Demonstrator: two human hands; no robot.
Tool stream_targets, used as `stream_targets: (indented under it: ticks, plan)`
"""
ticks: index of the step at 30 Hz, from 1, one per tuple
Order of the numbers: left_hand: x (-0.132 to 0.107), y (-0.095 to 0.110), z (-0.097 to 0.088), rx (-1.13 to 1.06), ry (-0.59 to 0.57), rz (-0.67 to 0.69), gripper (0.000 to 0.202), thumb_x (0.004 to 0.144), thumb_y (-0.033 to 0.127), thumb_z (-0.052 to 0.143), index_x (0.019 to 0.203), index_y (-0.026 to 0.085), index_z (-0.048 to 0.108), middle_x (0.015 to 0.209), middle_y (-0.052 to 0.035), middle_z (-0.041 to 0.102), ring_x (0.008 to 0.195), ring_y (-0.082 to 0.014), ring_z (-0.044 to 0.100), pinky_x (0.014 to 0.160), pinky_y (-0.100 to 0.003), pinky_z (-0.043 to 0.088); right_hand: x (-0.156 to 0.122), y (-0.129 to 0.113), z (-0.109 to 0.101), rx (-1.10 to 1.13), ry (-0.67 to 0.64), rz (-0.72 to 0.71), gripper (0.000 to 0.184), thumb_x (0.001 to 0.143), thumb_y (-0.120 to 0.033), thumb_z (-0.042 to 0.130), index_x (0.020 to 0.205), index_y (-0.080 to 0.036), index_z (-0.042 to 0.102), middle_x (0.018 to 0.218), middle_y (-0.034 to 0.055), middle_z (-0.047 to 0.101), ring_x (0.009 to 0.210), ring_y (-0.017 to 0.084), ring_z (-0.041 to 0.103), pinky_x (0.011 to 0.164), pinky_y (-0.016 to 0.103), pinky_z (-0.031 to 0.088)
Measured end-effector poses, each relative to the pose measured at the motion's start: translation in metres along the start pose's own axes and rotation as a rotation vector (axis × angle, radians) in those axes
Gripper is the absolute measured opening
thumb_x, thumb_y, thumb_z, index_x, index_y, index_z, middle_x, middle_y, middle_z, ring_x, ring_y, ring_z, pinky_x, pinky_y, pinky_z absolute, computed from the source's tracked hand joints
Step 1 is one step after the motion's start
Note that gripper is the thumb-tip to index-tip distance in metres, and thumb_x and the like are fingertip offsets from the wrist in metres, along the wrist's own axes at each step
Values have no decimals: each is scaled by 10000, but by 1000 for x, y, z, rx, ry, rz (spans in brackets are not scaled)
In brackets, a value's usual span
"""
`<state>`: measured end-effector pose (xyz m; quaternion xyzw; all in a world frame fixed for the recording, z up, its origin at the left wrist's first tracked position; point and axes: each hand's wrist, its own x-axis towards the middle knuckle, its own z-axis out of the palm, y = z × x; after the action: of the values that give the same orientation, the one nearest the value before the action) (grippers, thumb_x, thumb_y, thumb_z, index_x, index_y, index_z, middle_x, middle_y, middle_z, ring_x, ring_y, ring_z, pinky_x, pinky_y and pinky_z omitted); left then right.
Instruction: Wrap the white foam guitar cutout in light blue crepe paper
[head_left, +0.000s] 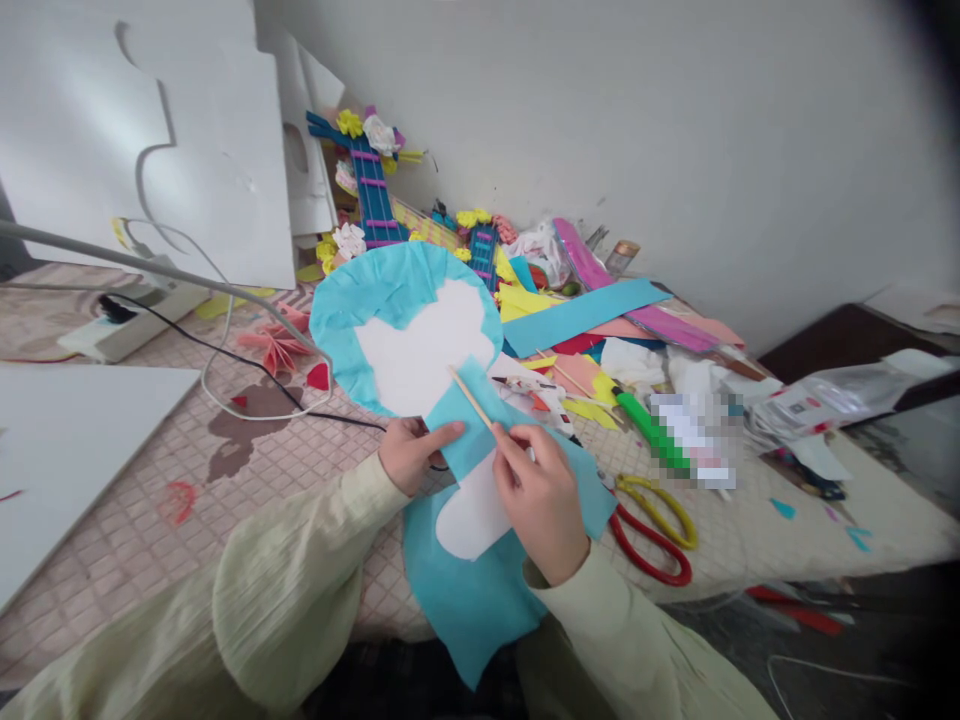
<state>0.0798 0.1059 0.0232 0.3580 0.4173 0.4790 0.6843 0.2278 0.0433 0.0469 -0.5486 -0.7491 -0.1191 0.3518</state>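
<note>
A white foam cutout wrapped in light blue paper (390, 290) lies tilted on the table in front of me. My left hand (412, 452) grips its narrow middle, thumb pressed on the blue paper. My right hand (541, 500) is closed in a pinch on a thin wooden stick (471, 398), whose far end rests on the blue paper near the white foam (424, 350). More blue paper hangs down toward my lap.
Red and yellow scissors (654, 530) lie right of my right hand. A green-handled tool (651, 428), a glue gun (540, 392) and coloured paper scraps crowd the back right. White foam boards (150, 130) lean at back left; a power strip (127, 325) with cables sits left.
</note>
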Motion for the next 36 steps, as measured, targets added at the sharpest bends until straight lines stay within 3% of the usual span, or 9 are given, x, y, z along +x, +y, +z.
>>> stream_targets:
  ticks: [4,11,19,27,36]
  plan:
    - [0,0,-1,11,-13,4,292,515,291,793,625,71,634,525,-30,611,444,-119,547,474,-269,477,0,3,-1,-42,-42,-35,397,840,-89,414,1206,-177,542,839,79,562,769,184,513,686,348,473]
    - [-1,2,2,-4,-14,-1,286,510,283,791,631,75,635,547,-40,629,445,-119,548,449,-252,455,3,-1,-5,-4,-128,-99,372,840,-116,437,1188,-157,561,942,101,557,823,203,491,742,380,454]
    - [-4,0,2,-43,-63,8,267,540,254,782,685,69,655,524,-20,609,440,-107,529,499,-273,473,6,3,-5,-61,-57,-40,325,817,-131,466,1113,-151,598,922,94,573,851,218,496,724,385,397]
    - [-4,2,3,-30,-56,-16,256,526,253,787,639,76,642,532,-25,622,442,-103,543,440,-228,442,5,-6,-9,-74,-97,-51,287,850,-252,477,1098,-206,615,909,56,593,837,191,491,746,372,312]
    - [-5,2,3,-36,-59,-16,261,532,250,786,655,68,647,534,-30,615,502,-131,578,534,-275,493,6,3,-8,-93,-61,-21,269,843,-238,504,1084,-230,626,901,48,601,860,199,505,764,376,304]
